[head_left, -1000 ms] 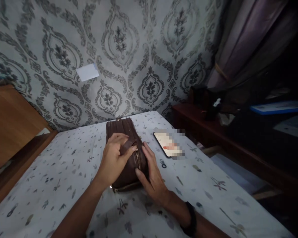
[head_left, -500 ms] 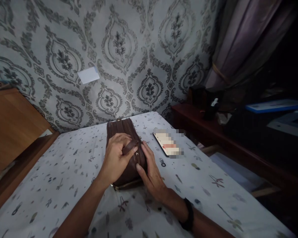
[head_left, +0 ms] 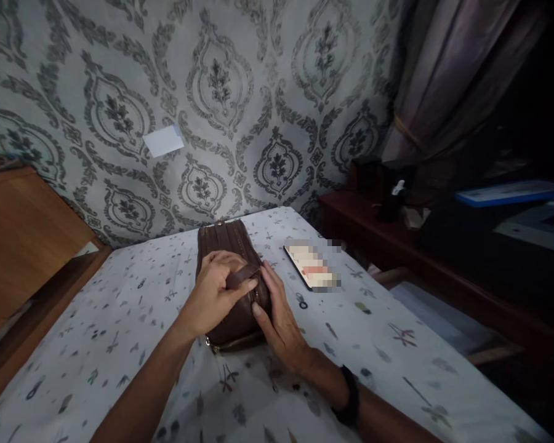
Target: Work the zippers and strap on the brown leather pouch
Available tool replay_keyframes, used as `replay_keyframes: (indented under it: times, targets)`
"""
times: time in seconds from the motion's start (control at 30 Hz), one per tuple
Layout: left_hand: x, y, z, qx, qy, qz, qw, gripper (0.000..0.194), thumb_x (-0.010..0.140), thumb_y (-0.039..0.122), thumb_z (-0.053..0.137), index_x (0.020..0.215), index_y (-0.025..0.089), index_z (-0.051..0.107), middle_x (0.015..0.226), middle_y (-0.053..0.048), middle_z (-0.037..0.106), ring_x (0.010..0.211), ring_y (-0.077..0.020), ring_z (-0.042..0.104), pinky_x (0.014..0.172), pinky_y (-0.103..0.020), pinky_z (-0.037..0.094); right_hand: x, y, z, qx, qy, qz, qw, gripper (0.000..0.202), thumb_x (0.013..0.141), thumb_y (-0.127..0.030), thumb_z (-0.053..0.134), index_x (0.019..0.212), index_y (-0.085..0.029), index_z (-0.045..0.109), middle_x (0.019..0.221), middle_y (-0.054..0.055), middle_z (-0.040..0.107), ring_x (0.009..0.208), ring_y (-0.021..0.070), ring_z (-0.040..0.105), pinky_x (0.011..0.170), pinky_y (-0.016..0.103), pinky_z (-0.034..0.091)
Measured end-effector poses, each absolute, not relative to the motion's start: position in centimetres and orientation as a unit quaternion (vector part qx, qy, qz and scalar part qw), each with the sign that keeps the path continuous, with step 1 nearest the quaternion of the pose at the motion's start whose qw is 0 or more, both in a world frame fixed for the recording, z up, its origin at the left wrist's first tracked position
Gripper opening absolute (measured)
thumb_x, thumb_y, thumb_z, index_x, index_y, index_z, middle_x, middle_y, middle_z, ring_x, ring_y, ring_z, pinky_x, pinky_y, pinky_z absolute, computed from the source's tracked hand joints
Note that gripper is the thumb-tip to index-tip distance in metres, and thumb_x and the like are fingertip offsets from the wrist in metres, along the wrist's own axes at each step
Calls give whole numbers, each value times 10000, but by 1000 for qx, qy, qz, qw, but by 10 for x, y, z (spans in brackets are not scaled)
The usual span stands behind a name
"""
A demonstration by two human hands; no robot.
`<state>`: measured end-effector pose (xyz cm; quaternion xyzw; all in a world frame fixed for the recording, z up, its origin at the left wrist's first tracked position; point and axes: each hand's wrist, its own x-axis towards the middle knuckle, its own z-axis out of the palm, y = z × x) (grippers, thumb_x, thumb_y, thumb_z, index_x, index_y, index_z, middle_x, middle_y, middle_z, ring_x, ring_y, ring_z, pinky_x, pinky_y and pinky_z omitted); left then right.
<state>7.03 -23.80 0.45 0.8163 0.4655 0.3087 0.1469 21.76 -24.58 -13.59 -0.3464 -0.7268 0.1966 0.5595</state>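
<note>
A long brown leather bag (head_left: 228, 239) with zips lies on a white patterned cloth (head_left: 133, 332), its far end toward the wall. Over its top, my left hand (head_left: 218, 289) is closed at the brown strap, with the thumb by a zip. The right side of the bag is pressed by my right hand (head_left: 281, 320), fingers apart and thumb on the near part by the zip. A gold-coloured zip pull hangs at the bag's near left corner. What lies under my left fingers is hidden.
To the right of the bag lies a phone (head_left: 310, 267) with a lit, partly blurred screen. A wooden panel (head_left: 28, 240) stands at the left. Beyond the right edge are a dark red cabinet (head_left: 351, 215) and an open drawer (head_left: 438, 314). Patterned wallpaper rises behind.
My left thumb and wrist have shifted very slightly. The bag and my right hand look almost unmoved.
</note>
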Motion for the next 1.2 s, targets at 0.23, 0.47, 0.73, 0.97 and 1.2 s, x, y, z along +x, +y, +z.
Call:
replay_keyframes:
  times: [0.23, 0.47, 0.73, 0.97, 1.2]
  targets:
    - [65, -243, 0, 823, 434, 350, 113, 62, 913, 263, 648, 904, 210, 678, 1064, -73, 705, 1182, -267, 581, 1036, -435, 420, 218, -246, -133, -342, -733, 177, 561, 640, 1042, -305, 417, 1607, -332, 118, 1679, 73, 215, 1552, 242, 229, 1236, 517, 317]
    - [30, -260, -6, 782, 482, 395, 29, 206, 892, 246, 686, 1098, 249, 674, 1180, -69, 648, 1171, -248, 575, 990, -384, 463, 218, -249, -129, -356, -729, 171, 559, 677, 1018, -343, 476, 1603, -324, 135, 1670, 95, 214, 1543, 277, 242, 1224, 554, 319]
    - [18, -270, -17, 769, 505, 393, -6, 117, 932, 164, 578, 958, 205, 685, 1062, -66, 681, 1059, -223, 629, 901, -345, 495, 207, -253, -128, -400, -714, 153, 554, 820, 945, -449, 600, 1602, -286, 136, 1643, 149, 240, 1520, 348, 273, 1185, 624, 344]
    - [23, -272, -20, 767, 487, 419, -15, 112, 941, 164, 560, 935, 187, 669, 1031, -71, 676, 1028, -220, 635, 882, -334, 496, 198, -254, -125, -441, -705, 130, 540, 938, 857, -568, 679, 1592, -260, 185, 1615, 174, 262, 1497, 386, 302, 1150, 630, 386]
    - [21, -271, -27, 726, 478, 489, 72, 133, 935, 176, 579, 896, 200, 704, 1055, -63, 683, 1037, -205, 666, 908, -319, 518, 194, -250, -128, -433, -703, 95, 557, 900, 896, -601, 613, 1595, -269, 154, 1575, 180, 291, 1483, 376, 315, 1136, 631, 396]
